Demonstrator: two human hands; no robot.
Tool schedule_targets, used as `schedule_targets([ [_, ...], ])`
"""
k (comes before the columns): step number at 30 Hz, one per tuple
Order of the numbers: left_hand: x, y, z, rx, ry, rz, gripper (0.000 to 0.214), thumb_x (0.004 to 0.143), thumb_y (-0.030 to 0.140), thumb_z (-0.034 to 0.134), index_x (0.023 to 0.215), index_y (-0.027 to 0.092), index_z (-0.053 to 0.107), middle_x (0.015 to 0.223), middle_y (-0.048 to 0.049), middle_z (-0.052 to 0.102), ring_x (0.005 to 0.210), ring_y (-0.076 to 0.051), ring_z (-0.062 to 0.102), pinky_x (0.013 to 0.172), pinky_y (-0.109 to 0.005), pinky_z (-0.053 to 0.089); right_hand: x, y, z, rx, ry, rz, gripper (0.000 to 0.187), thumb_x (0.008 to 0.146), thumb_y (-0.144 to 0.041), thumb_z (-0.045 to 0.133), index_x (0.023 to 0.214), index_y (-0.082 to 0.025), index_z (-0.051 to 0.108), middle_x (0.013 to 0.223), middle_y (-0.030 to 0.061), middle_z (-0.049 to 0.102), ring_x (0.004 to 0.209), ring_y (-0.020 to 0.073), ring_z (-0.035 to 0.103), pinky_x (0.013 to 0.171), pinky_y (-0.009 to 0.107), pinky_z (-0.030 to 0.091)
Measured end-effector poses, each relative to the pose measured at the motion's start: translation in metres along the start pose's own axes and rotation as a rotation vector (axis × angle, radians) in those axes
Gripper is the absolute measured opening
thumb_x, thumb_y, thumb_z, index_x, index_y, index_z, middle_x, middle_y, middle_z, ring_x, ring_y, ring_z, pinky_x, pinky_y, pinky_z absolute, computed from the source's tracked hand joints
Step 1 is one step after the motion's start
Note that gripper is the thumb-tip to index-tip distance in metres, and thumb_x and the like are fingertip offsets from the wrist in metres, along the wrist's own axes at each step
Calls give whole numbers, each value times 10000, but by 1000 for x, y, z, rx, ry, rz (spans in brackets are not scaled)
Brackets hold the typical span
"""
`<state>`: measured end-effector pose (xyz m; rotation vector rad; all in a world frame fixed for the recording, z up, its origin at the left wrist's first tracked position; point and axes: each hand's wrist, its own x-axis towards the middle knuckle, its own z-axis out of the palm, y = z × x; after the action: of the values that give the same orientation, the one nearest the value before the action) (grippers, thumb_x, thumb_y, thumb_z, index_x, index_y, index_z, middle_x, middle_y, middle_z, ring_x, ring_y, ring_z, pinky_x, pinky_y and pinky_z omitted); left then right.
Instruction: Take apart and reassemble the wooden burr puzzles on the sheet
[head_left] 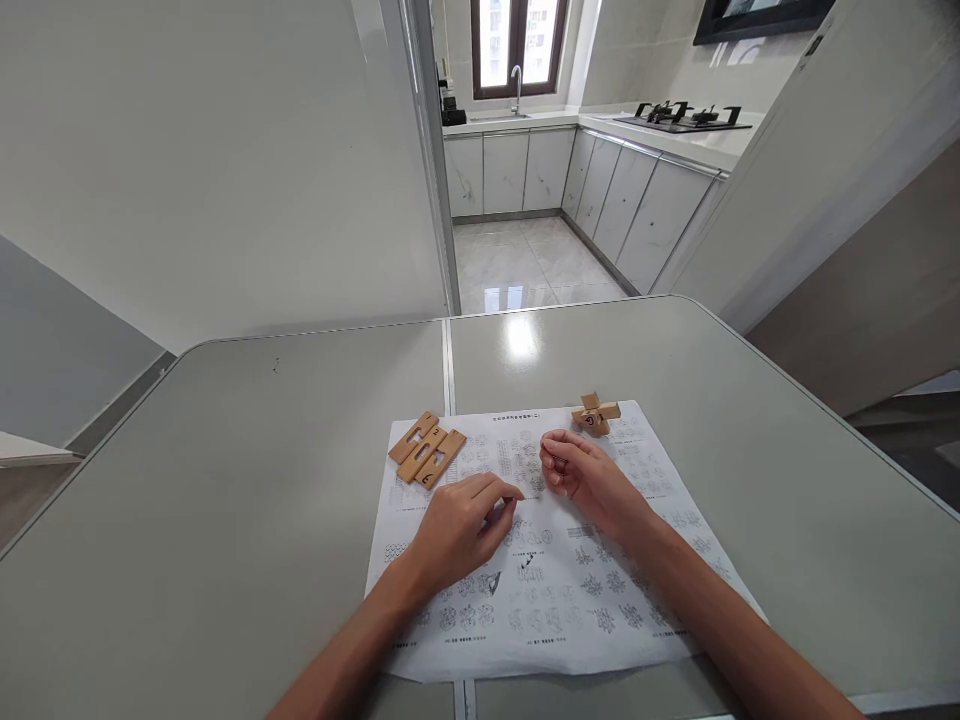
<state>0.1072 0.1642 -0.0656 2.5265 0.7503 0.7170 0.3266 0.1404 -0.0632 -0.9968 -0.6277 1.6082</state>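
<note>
A white printed sheet (540,655) with rows of small line diagrams lies under both forearms. My left hand (469,525) rests on it, fingers curled in and thumb close to the index finger, with nothing visible in them. Up and to its left, three flat wooden puzzle pieces (442,458) with cut-out slots and black numbers lie side by side, touching. My right hand (589,480) is loosely closed on its side, thumb against the fingertips, and no object shows in it. Just beyond it, interlocked wooden puzzle pieces (595,415) stand together at the sheet's upper edge.
The grey-green table (225,500) has a pale seam down its middle and cut-off far corners. A white wall panel (300,180) rises behind it at left. Past the doorway are kitchen cabinets (505,172), a faucet (517,88) and a gas stove (686,120).
</note>
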Motion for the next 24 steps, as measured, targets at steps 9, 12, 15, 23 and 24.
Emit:
schedule_targets([
  [9,0,0,1,-10,0,0,161,1001,135,539,1050,215,670,854,-3,724,666,-130,630,626,-254,472,0,0,0,9,-4,9,343,809,-448,886,802,-194,657,742,-20,551,619,104,489,538,241,407],
  [12,0,-1,1,-17,7,7,158,1000,134,540,1048,214,668,862,-4,729,667,-129,629,621,-253,466,-1,-1,0,8,-2,11,354,792,-460,899,793,-196,663,738,-20,549,619,106,487,540,248,403],
  [15,-1,-1,2,-14,12,6,162,1000,133,539,1050,214,670,856,-6,730,663,-128,628,617,-254,464,-1,-1,0,4,-4,9,362,782,-471,906,783,-197,670,737,-16,553,620,112,485,544,261,401],
  [23,-1,0,1,-19,10,-4,165,1004,136,538,1050,216,675,851,-4,725,663,-128,618,626,-259,472,-1,-2,0,7,0,12,338,803,-457,894,787,-201,673,740,-15,553,629,117,483,559,270,395],
  [24,-1,0,1,-22,9,-5,165,1004,135,538,1049,216,675,848,-2,722,662,-128,614,628,-260,472,-1,-2,0,5,1,12,338,803,-456,893,784,-201,672,739,-16,552,628,117,481,561,272,393],
])
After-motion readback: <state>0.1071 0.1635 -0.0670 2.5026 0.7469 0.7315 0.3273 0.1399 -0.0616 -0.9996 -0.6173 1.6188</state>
